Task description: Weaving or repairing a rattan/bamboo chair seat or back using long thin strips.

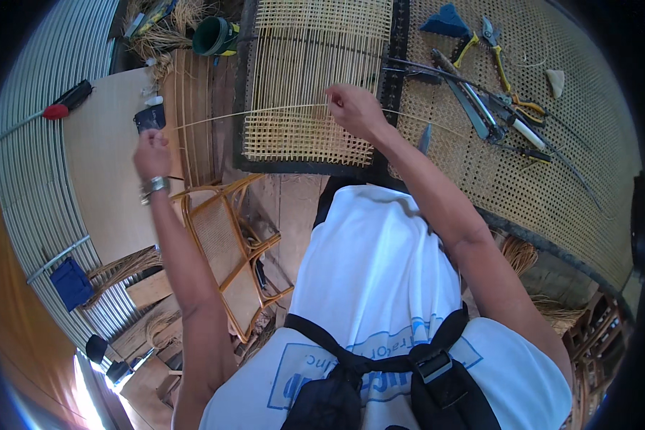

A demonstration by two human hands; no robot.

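Observation:
A thin, pale cane strand [215, 119] stretches between my hands, across a partly woven cane panel [301, 136] in a dark frame. My left hand [153, 154], past the panel's left edge, is closed on one end of the strand. Over the right part of the panel, my right hand [356, 110] has its fingers pinched on the strand. From there the strand runs on to the right. Near my body the panel shows an open square weave; farther away, mostly lengthwise strands lie bare. My fingertips are too small to make out in detail.
Right of the panel, a wide woven cane sheet [573, 165] carries yellow-handled pliers [496, 54], a blue wedge-shaped block [444, 21] and other tools. A green bucket [211, 37] stands at the far left. Below my left hand is a rattan chair [222, 233].

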